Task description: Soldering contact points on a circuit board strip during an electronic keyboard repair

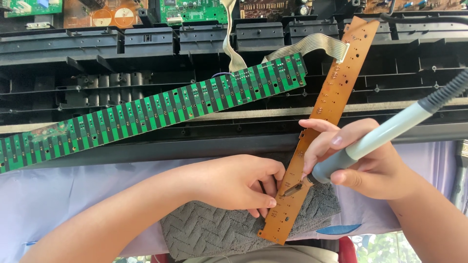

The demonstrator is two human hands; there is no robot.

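Note:
A long narrow orange-brown circuit board (325,112) lies slanted, its lower end resting on a grey folded towel (214,229). My left hand (239,182) pinches the board's left edge near its lower end and steadies it. My right hand (363,160) grips a soldering iron (385,134) with a pale grey-green handle. Its metal tip touches the board just beside my left fingers. A flat ribbon cable (312,46) runs from the board's upper end.
A long green and black striped contact board (156,109) lies diagonally across an open black plastic keyboard chassis (97,63). More circuit boards (195,10) sit along the top edge. A pale lilac cloth (58,195) covers the surface under the towel.

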